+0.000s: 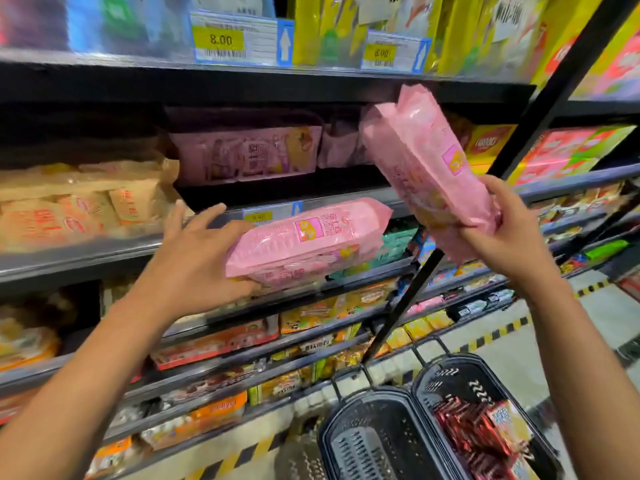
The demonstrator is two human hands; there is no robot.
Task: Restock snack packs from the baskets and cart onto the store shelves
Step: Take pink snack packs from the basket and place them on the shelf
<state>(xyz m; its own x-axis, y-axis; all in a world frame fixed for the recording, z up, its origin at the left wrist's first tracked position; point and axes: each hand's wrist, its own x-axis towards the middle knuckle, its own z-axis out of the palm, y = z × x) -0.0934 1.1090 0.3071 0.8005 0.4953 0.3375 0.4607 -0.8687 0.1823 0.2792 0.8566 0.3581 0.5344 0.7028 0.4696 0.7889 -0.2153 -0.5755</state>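
Mid-restock, each hand grips a pink pack: left hand [194, 268] with pack [304, 240], right hand [502, 230] with pack [426, 157]; loose, slick wrappers could slip before shelving.

Yellow price tags [221, 40] reading 8.00 hang on the upper rail, a black upright post [491, 181] slants across the right side, and yellow-and-black hazard tape [498, 332] runs along the pale floor [595, 327] below.
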